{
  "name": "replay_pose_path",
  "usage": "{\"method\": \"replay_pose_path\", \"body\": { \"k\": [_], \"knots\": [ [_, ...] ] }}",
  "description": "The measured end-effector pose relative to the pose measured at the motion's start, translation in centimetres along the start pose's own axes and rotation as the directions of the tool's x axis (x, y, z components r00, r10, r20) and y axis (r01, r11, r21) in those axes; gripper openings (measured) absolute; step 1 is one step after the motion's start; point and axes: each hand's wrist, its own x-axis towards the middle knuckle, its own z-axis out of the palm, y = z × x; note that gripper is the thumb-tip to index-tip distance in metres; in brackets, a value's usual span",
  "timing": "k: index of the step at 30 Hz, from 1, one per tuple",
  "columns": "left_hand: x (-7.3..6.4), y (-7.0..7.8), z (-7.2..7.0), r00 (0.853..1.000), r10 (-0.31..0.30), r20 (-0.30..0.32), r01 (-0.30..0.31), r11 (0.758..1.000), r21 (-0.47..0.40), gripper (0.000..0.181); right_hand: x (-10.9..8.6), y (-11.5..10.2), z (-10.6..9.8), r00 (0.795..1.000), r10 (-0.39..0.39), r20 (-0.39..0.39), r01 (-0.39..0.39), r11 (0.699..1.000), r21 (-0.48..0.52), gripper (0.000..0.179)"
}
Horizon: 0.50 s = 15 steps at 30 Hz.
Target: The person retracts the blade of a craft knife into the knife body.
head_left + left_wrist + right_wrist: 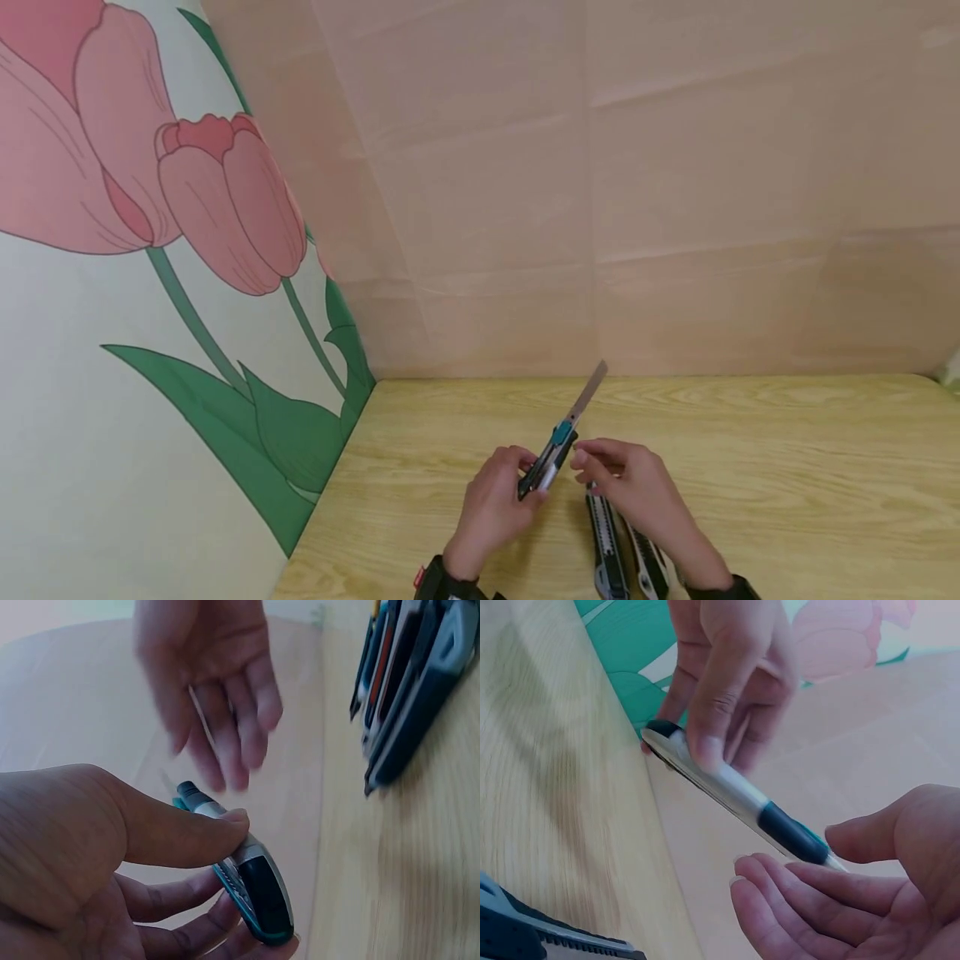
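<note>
My left hand [493, 504] grips a utility knife [553, 454] with a silver, black and teal body. Its long blade [588, 390] is slid far out and points up and away from me. In the left wrist view, the thumb presses on the silver side of the knife [266, 889], while the fingers curl beneath. Close to the knife's blade end is my right hand [641, 487], its fingers loosely bent and holding nothing. The right wrist view shows that palm [922, 892] turned up beside the knife's front end [795, 832].
Below the right hand, a dark utility knife [606, 542] and another black-and-silver cutter [648, 562] lie side by side on the wooden table [825, 483]. The left wrist view shows several such tools [420, 697] together. Behind the table stands a brown-covered wall [600, 208]; a tulip-painted wall [112, 417] is at left.
</note>
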Motion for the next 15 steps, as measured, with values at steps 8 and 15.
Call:
{"method": "replay_pose_path", "body": {
  "k": [8, 15],
  "knots": [
    [-0.5, 1.5, 0.4, 1.000, 0.006, 0.009, -0.005, 0.994, -0.113, 0.040, 0.1, -0.2, 0.1, 0.997, 0.051, -0.066, -0.040, 0.986, 0.159, 0.046],
    [-0.4, 2.6, 0.9, 1.000, -0.006, -0.001, 0.005, 0.976, -0.218, 0.041, -0.1, -0.5, 0.1, 0.989, 0.076, -0.125, -0.043, 0.968, 0.247, 0.050]
  ]
}}
